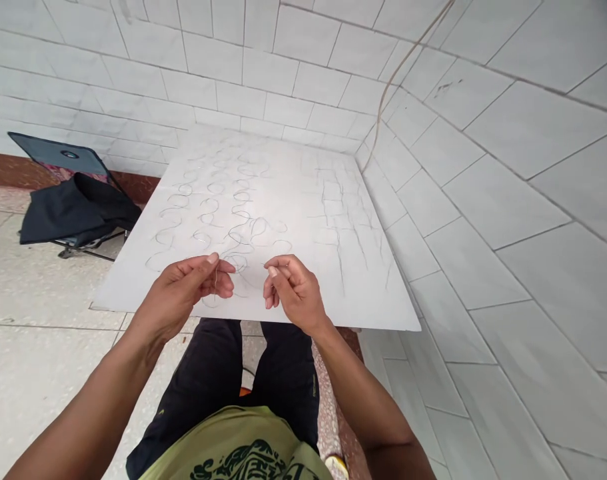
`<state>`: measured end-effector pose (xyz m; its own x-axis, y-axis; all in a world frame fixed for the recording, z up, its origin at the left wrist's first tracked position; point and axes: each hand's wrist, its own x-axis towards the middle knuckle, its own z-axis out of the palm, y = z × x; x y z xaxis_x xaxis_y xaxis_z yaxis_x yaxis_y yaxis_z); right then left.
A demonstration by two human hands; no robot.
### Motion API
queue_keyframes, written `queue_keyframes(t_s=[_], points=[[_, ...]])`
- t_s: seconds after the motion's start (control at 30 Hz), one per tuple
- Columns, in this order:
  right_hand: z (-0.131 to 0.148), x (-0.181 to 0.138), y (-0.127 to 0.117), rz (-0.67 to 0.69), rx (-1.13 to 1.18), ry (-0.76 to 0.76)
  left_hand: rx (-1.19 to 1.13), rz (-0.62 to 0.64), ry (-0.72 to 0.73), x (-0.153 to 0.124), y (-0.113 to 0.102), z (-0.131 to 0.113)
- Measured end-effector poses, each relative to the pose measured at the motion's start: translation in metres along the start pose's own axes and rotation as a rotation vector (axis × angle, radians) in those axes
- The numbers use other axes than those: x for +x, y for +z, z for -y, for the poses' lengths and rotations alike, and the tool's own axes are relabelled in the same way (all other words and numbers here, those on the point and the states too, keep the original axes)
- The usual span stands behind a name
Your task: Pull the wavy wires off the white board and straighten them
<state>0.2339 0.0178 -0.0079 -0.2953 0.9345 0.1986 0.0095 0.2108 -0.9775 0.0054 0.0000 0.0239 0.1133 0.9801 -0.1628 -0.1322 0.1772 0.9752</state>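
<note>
Green printed shirt (263, 440) sits closest to me, before the white surface (373, 310). Over its near edge, my right hand (296, 290) curls; whether it grips anything I cannot tell. Many curled strands (240, 212) lie leftward, seemingly already shaped; straight strands (340, 261) rightward look unshaped. My left hand (188, 283) pinches one thin strand (216, 277).

We look through one camera worn on the head, close above the person's shirt (248, 440), facing forward and down past the left hand (196, 283) and the right hand (296, 293) onto the worktop (368, 310), with tiled walls (523, 187) ahead and right.
</note>
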Motion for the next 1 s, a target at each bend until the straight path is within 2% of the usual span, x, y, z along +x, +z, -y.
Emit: queue_keyframes(t_s=[0.13, 0.27, 0.33, 0.43, 0.53, 0.6, 0.67, 0.73, 0.8, 0.9, 1.0], points=[[-0.004, -0.002, -0.002, 0.021, -0.24, -0.042, -0.002, 0.062, -0.021, 0.001, -0.004, 0.004], [-0.011, 0.0, 0.0, -0.025, -0.682, -0.252, 0.052, 0.055, -0.033, -0.001, -0.009, 0.011], [-0.017, 0.001, 0.003, -0.088, -0.812, -0.309, 0.067, 0.057, -0.031, -0.005, -0.01, 0.014], [-0.023, 0.002, 0.007, -0.197, -0.791, -0.192, 0.075, 0.06, -0.033, -0.011, -0.012, 0.019], [-0.022, 0.002, 0.007, -0.214, -0.726, -0.052, 0.057, 0.095, -0.046, -0.016, -0.013, 0.023], [-0.016, 0.001, 0.006, -0.222, -0.785, -0.146, 0.059, 0.101, -0.04, -0.016, -0.015, 0.025], [-0.006, -0.001, 0.007, -0.225, -0.867, -0.356, 0.081, 0.084, -0.014, -0.015, -0.016, 0.024], [0.004, -0.003, 0.01, -0.151, -0.919, -0.547, 0.114, 0.069, 0.021, -0.013, -0.016, 0.021], [0.011, -0.005, 0.015, -0.012, -0.972, -0.638, 0.167, 0.062, 0.061, -0.012, -0.014, 0.017], [0.01, -0.005, 0.022, 0.116, -1.049, -0.646, 0.315, 0.084, 0.092, -0.013, -0.01, 0.012], [-0.001, -0.003, 0.024, 0.123, -1.036, -0.635, 0.404, 0.108, 0.092, -0.016, -0.006, 0.011]])
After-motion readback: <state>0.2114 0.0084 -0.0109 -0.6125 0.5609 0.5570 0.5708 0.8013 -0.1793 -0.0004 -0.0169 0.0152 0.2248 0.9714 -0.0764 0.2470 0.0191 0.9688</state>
